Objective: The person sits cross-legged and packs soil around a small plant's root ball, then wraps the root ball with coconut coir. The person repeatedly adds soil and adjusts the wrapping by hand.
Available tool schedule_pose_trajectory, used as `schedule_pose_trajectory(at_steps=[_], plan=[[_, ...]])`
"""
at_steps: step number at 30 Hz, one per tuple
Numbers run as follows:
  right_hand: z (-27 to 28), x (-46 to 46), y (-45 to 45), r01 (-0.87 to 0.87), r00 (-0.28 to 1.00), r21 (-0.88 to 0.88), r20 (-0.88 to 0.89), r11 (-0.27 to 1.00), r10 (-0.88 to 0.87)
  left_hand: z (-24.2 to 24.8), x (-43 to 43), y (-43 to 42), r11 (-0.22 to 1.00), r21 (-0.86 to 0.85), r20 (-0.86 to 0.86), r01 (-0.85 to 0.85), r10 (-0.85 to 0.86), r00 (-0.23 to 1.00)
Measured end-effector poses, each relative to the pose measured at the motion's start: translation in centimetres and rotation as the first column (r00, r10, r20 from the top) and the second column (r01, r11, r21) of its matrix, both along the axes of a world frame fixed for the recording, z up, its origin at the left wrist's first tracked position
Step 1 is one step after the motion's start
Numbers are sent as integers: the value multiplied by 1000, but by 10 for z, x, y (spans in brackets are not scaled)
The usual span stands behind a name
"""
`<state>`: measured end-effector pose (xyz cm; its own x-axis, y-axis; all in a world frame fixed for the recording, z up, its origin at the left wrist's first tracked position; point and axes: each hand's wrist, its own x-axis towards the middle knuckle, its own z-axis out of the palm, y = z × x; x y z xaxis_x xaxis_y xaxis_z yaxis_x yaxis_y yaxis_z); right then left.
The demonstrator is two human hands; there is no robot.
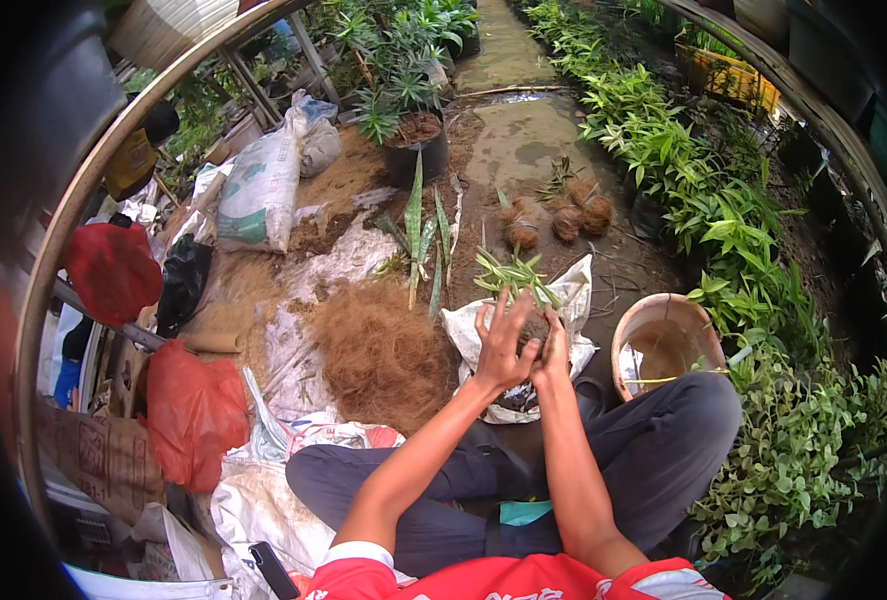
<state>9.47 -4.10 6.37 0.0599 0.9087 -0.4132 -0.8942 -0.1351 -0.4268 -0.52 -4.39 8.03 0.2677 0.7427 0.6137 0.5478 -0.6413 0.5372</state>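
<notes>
Between my two hands is a dark ball of soil (535, 328), with narrow green leaves of a small plant (514, 276) rising from its far side. My left hand (505, 341) is at the ball's left, fingers spread and slightly blurred, its thumb across the near side. Cupped along the right side is my right hand (554, 346). Beneath them lies a white woven plastic sack (582, 289), spread on the ground, with some dark soil (518, 397) on its near part. A loose heap of brown coconut fibre (383, 352) is left of the sack.
Several fibre-wrapped root balls (592, 206) sit beyond the sack. A stained bucket (668, 337) stands by my right knee. Long snake plant leaves (413, 217) lie past the fibre. Leafy plants (653, 135) line the right; a filled sack (259, 187) and red plastic bags (195, 412) are left.
</notes>
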Motion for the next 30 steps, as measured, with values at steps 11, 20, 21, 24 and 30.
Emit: schedule_pose_trajectory(at_steps=[11, 20, 21, 24, 30], plan=[[5, -28, -1, 80, 272, 298, 911, 951, -309, 18, 6, 11, 483, -700, 714, 527, 503, 487], [7, -30, -15, 258, 193, 158, 958, 953, -212, 0, 22, -7, 517, -735, 678, 439, 564, 471], [9, -31, -12, 210, 321, 163, 920, 964, -226, -1, 19, -4, 528, -713, 701, 461, 561, 442], [14, -34, -6, 92, 796, 71, 594, 993, -116, 0, -3, 2, 508, -668, 731, 544, 583, 354], [23, -33, -8, -6, 963, 103, 268, 995, -22, 1, -11, 1, 681, -643, 698, 349, 336, 632]])
